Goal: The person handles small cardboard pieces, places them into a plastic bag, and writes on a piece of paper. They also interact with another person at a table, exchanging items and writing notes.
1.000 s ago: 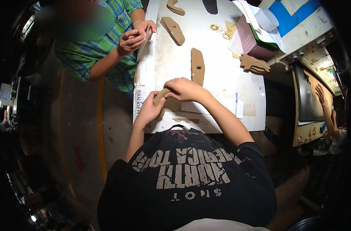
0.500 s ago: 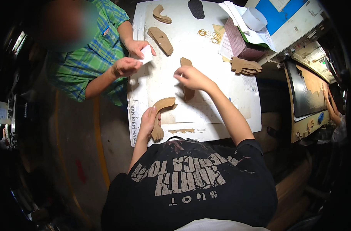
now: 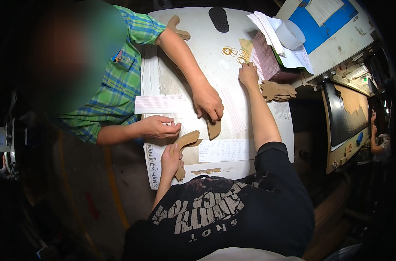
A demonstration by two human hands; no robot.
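Our left hand [image 3: 171, 160] wrapped round curved brown stack [image 3: 188, 138]; right hand [image 3: 249, 74] at rubber bands [image 3: 242, 60], grasp unclear. One-sided grip could splay stack.

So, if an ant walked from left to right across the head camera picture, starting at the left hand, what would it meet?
Left hand holding a curved brown stack → black sole-shaped piece → right hand near yellow rubber bands → white roll → black sheet.

Four brown stacks [image 3: 188, 139], perhaps a half-hidden fifth stack [image 3: 179, 69], two rubber-band clusters [image 3: 226, 51], one black pad [image 3: 219, 20]
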